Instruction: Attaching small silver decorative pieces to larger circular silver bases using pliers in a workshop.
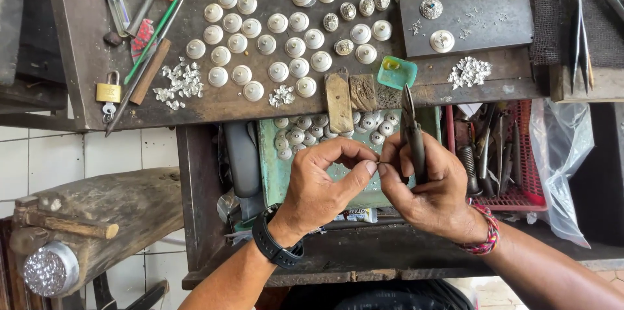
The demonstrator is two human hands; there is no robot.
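Left hand (322,183) and right hand (422,183) meet fingertip to fingertip, pinching a tiny silver piece (378,166) above the drawer (270,173); the right also grips pliers (412,134). A loosened pinch would likely drop the piece among the domes (299,134).

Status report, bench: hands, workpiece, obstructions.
Left hand and right hand pinch a tiny piece, too small to identify. Right hand also grips pliers. Nothing blocking.
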